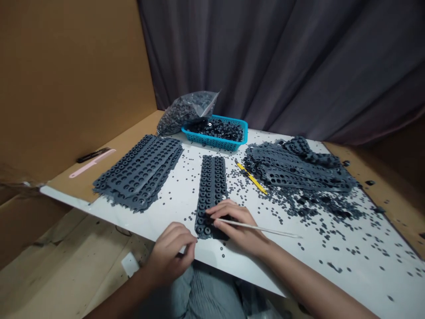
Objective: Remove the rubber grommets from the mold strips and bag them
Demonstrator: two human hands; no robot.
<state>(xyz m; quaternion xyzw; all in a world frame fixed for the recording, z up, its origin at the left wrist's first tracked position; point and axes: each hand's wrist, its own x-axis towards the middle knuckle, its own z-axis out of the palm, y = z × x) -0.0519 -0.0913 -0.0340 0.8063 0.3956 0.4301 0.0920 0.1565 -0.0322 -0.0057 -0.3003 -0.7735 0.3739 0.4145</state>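
Observation:
A long strip of dark grey moulded rubber rings [210,190] lies lengthwise on the white board [166,208], pointing away from me. My right hand [235,226] rests on the strip's near part and is shut on a thin pale stick [262,229], which runs off to the right. My left hand [169,252] sits at the board's near edge, its curled fingertips close to the strip's near end. Whether those fingers pinch a small piece is too hard to see. Tiny dark rings lie scattered around both hands.
A stack of rubber strips [137,170] lies to the left, and a tangled heap [299,170] to the right. Behind are a blue basket [215,142] of dark pieces and a clear bag [186,113]. A yellow cutter [251,178] lies nearby, and a pink comb [92,162] on cardboard.

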